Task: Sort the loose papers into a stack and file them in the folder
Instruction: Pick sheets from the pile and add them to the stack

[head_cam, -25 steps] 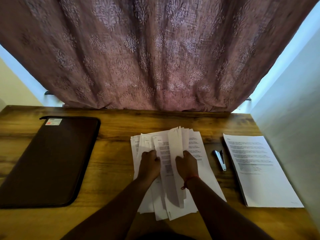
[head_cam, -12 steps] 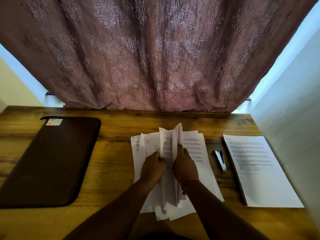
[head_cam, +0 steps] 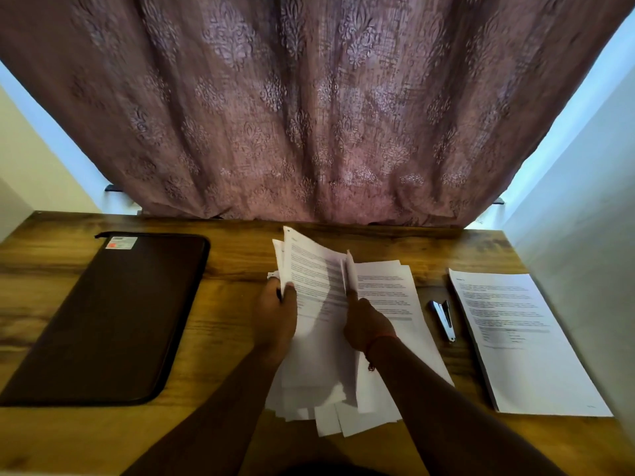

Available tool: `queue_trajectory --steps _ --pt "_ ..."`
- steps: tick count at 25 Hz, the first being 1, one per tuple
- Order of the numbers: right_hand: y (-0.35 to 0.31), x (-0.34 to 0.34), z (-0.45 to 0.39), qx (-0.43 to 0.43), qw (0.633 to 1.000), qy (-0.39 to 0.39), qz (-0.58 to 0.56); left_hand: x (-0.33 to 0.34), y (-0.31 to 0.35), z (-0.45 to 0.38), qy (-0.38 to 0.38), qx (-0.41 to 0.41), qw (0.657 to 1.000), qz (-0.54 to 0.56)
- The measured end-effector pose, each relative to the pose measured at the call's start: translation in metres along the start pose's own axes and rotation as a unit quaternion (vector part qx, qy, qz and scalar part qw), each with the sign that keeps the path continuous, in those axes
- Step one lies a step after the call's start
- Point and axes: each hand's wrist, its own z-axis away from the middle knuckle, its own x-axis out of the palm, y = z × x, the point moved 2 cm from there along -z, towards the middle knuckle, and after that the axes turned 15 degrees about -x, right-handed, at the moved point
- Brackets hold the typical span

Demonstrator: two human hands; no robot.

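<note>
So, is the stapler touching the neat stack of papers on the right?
Apart. The head view shows a strip of bare wooden table between the stapler and the left edge of the neat stack.

My home desk: wooden tabletop (head_cam: 237, 338) against a patterned curtain (head_cam: 309, 115), with stapler (head_cam: 444, 319) and zipped folder (head_cam: 110, 314).

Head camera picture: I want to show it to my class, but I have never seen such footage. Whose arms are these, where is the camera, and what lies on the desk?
No machine here: a person wears the camera on the head, looking down at their own arms. The left hand grips a lifted sheaf from the loose papers; the right hand pinches one upright sheet. On the wooden desk lie a closed dark folder, a stapler and a neat paper stack. A curtain hangs behind.
</note>
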Motion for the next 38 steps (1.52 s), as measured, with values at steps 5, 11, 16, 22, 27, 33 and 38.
queue_trajectory --steps 5,11,16,22,27,33,38 --pt "-0.009 0.001 0.0 -0.011 0.997 -0.044 0.057 -0.033 0.005 -0.007 0.105 0.02 0.991 0.082" --pt "-0.003 -0.002 0.0 -0.033 0.996 -0.064 -0.043 -0.074 0.056 -0.014 0.138 0.093 0.972 0.165" --pt "0.003 -0.02 0.003 -0.093 0.98 -0.006 -0.179 -0.074 0.065 -0.007 0.101 0.004 0.948 0.303" --pt "0.019 -0.093 0.03 -0.029 0.733 0.253 -0.631 -0.051 0.031 -0.009 -0.001 -0.121 0.96 0.254" --pt "0.036 -0.086 0.039 0.013 0.847 0.132 -0.514 -0.017 -0.005 0.003 -0.028 -0.132 0.99 0.043" --pt "0.058 -0.041 0.042 0.09 0.951 0.224 -0.191 0.005 -0.041 0.011 -0.115 -0.235 0.964 0.052" --pt "0.099 -0.054 0.055 0.132 0.918 0.3 -0.222 0.003 -0.053 0.002 -0.116 -0.241 0.963 0.028"
